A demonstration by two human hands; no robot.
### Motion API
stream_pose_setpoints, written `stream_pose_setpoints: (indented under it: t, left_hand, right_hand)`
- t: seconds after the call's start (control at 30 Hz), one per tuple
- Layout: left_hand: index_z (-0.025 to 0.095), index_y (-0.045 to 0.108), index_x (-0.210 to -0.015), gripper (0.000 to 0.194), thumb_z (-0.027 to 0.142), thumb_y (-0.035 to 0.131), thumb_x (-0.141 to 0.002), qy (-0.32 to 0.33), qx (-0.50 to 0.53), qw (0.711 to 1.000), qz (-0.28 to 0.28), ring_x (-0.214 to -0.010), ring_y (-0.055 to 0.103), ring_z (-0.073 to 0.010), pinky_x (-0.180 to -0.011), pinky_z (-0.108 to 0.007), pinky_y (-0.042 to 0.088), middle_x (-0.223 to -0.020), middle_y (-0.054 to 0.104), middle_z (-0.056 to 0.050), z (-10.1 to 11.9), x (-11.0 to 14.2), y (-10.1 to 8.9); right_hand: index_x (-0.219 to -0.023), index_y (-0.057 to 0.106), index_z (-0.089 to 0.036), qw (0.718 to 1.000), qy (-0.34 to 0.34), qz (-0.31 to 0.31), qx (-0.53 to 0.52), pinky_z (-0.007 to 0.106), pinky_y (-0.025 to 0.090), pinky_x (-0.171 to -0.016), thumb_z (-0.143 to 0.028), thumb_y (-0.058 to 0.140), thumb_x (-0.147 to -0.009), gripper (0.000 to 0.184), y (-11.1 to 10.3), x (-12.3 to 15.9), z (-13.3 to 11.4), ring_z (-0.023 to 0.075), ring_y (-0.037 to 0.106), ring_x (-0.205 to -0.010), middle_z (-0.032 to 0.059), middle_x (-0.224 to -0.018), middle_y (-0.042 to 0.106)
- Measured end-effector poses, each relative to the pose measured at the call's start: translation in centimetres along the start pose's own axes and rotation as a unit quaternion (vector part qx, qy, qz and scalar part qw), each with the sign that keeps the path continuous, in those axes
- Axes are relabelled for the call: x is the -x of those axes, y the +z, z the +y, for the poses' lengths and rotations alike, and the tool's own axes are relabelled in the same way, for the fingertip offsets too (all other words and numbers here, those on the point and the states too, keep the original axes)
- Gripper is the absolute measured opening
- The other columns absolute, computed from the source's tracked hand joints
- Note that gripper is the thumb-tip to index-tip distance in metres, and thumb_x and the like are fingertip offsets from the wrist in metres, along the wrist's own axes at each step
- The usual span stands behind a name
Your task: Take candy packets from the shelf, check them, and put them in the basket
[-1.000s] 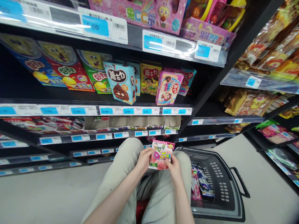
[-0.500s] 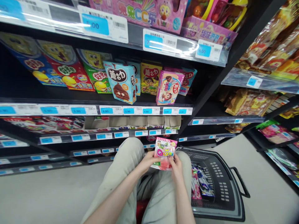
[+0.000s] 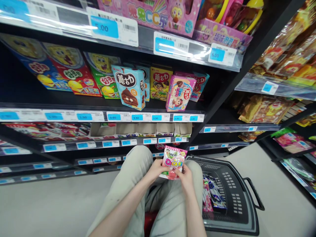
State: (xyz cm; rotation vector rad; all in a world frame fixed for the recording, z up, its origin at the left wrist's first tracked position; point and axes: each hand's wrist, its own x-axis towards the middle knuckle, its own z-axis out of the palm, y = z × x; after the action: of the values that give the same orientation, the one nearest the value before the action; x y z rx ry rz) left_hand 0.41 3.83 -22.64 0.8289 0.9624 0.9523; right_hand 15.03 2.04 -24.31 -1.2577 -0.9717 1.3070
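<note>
Packet (image 3: 173, 162), pink and white with bold "QQ" lettering, gripped by both hands at once, above the gap between two pale-trousered knees (image 3: 138, 158). Faces up toward the head camera, top edge away from the body. At its left side, left hand (image 3: 156, 169) closed on the edge, thumb across the front; at its lower right, right hand (image 3: 185, 175) closed likewise, thumb tip on the front near the left thumb. Behind the packet, fingers hidden; cannot tell their exact placing. Just beside the right knee, dark grey basket (image 3: 230, 189) on the floor (image 3: 54, 207), with pink pouch (image 3: 207, 199) and dark blue pouch (image 3: 216, 192) inside. Ahead, on a black shelf (image 3: 81, 103), light-blue box (image 3: 129, 87), yellow box (image 3: 160, 82) and pink box (image 3: 180, 93). Below those, open cardboard trays (image 3: 145, 129).
</note>
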Motion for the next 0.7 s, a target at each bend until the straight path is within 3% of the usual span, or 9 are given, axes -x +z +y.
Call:
stream_pose_setpoints:
  t: [0.37,0.7]
  left_hand:
    - [0.01,0.067,-0.08,0.032,0.024,0.074,-0.052,0.01,0.028,0.999,0.015,-0.07,0.061,-0.0198,-0.069,-0.029,0.045,-0.075,0.069,-0.007,0.14,0.03,0.25]
    - [0.01,0.067,-0.067,0.022,0.026,0.072,-0.053,0.009,0.006,0.999,0.046,-0.057,0.056,-0.0158,-0.057,-0.024,0.04,-0.062,0.066,-0.004,-0.23,-0.15,0.1]
  right_hand:
    - [-0.089,0.061,-0.016,1.0,-0.014,0.01,-0.009,0.035,0.047,-0.073,-0.035,0.066,-0.062,0.033,0.18,-0.02,-0.13,0.0228,0.06,-0.08,0.0062,-0.086,0.067]
    - [-0.087,0.063,-0.015,1.0,-0.015,0.019,0.019,0.033,0.046,-0.07,-0.032,0.066,-0.063,0.029,0.16,0.05,-0.24,0.0225,0.06,-0.076,0.0059,-0.083,0.068]
